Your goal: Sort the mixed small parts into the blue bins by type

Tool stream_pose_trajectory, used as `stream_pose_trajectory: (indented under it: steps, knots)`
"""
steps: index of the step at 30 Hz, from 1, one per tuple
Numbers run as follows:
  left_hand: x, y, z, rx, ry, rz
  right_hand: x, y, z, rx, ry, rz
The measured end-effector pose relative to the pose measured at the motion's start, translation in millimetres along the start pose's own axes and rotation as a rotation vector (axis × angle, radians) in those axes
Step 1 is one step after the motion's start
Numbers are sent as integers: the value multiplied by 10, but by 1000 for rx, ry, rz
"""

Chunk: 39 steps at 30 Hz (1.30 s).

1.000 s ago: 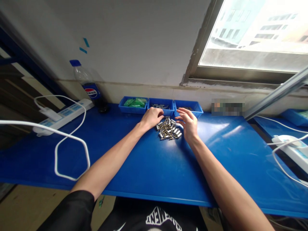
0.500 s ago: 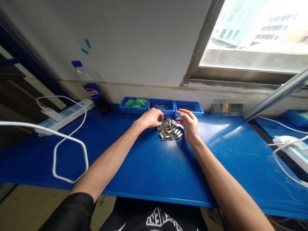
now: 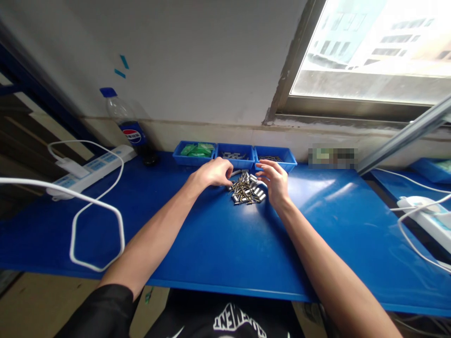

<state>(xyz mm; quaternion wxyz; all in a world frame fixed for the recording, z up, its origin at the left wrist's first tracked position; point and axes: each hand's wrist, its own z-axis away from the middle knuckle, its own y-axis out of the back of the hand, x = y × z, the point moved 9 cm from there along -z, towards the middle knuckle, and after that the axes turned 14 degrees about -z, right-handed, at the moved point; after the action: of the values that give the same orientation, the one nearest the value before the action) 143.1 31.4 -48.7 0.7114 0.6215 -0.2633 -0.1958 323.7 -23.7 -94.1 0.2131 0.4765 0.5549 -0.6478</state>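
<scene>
A heap of small metal parts [image 3: 245, 188], silver cylinders mixed with brass-coloured screw-like pieces, lies on the blue table [image 3: 218, 244]. At the heap's left edge is my left hand [image 3: 213, 172], its thumb and fingers apart; a silver piece lies close to the fingertips. My right hand [image 3: 276, 183] hovers by the heap's right side with fingers apart and curved inward, and nothing shows in them. Behind the heap stand three blue bins: the left bin [image 3: 193, 161] has green packets, while the middle bin [image 3: 235, 163] and right bin [image 3: 291, 165] contain small metal parts.
A cola bottle [image 3: 132, 134] stands at the back left beside a white power strip [image 3: 93, 170]. A white cable [image 3: 123, 230] loops over the table's left side. Another power strip [image 3: 426, 218] lies far right, near a slanted metal bar [image 3: 398, 136]. The wall and window bound the back.
My left hand has shifted slightly left, and its thumb and fingers have parted. A silver piece now shows by its fingertips. The right hand keeps nearly the same pose.
</scene>
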Motion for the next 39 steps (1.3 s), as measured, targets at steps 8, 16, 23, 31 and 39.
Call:
stream_pose_trajectory:
  steps: [8, 16, 23, 31, 39]
  knots:
    - [-146, -35, -52, 71, 50, 44, 8, -9, 5, -10, -16, 0]
    - [-211, 106, -69, 202, 84, 18, 24, 1, 4, -8, -22, -5]
    - [64, 187, 42, 118, -28, -51, 22, -16, 11, -14, -23, -10]
    - [339, -56, -27, 123, -227, -29, 21, -26, 12, -24, -24, -1]
    - [232, 143, -34, 209, -233, 343, 18, -53, 20, -38, -24, 23]
